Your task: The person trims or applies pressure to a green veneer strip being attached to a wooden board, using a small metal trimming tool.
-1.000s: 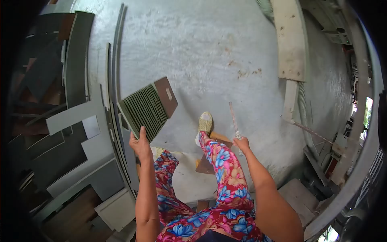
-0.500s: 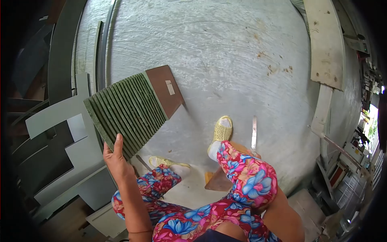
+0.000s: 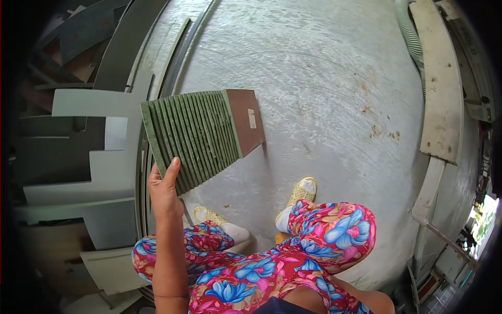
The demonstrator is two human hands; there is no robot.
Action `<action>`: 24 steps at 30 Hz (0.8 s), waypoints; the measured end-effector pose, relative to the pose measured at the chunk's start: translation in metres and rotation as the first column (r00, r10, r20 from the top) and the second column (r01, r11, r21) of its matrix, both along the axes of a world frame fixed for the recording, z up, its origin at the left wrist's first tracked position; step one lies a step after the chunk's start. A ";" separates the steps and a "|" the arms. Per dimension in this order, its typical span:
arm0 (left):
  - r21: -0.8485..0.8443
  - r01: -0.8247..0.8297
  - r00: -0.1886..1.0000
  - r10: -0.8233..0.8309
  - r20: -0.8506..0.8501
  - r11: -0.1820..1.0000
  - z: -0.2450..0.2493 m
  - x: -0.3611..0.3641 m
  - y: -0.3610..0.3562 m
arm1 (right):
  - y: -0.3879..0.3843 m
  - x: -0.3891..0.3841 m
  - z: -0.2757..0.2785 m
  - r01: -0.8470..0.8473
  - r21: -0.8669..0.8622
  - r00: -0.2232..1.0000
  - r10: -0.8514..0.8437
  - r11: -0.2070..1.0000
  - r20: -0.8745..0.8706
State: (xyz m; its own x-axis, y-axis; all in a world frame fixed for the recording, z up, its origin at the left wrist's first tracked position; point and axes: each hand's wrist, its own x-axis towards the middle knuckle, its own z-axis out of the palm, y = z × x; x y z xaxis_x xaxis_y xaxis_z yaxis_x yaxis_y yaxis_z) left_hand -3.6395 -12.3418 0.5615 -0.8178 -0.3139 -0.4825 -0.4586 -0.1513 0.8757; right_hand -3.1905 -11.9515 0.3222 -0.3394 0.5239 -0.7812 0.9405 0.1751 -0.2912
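A row of several thin boards with rough green edges [image 3: 193, 136] stands on the floor to my left. It ends in a brown board face [image 3: 243, 120] with a small white label. My left hand [image 3: 164, 191] is closed on the near left corner of the row, thumb on top and fingers out of sight behind the outermost board. Of my right arm, only a part [image 3: 363, 295] shows at the bottom right; the hand is hidden behind my flower-patterned trouser leg [image 3: 340, 230].
Grey panels [image 3: 115, 183] with cut-outs and other sheets lie on the left. Long metal strips [image 3: 180, 57] run along the floor there. At right stands a pale beam [image 3: 439, 89] beside a ribbed hose [image 3: 409, 31]. My yellow shoes [image 3: 303, 192] are on the grey floor.
My view has turned, and the board row appears further right. My left hand keeps its hold. A metal strip and a brown piece near my right leg have gone out of sight.
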 end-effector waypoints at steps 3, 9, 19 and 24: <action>0.104 -0.071 0.997 0.070 0.012 0.992 -0.015 0.017 -0.010 | 0.018 0.002 -0.003 -0.031 0.009 0.999 0.031 0.999 -0.013; 0.363 -0.152 0.988 0.150 0.033 0.919 -0.040 0.045 -0.022 | 0.035 -0.009 -0.010 -0.107 0.017 0.992 0.108 0.994 -0.068; 0.451 -0.171 0.980 0.105 0.167 0.876 -0.172 0.093 -0.053 | 0.048 -0.048 -0.007 -0.235 0.042 0.950 0.238 0.971 -0.203; -0.208 0.067 0.936 0.011 0.353 0.976 -0.249 0.113 -0.083 | 0.045 -0.074 -0.002 -0.316 0.061 0.913 0.321 0.947 -0.250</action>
State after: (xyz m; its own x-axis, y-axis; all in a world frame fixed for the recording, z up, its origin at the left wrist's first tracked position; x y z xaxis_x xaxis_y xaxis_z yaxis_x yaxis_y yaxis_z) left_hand -3.5263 -12.4251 0.3130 -0.6192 -0.4205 -0.6632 -0.7426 0.0391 0.6685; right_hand -3.2643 -11.9067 0.3198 -0.6758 0.3689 -0.6381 0.7292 0.4609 -0.5058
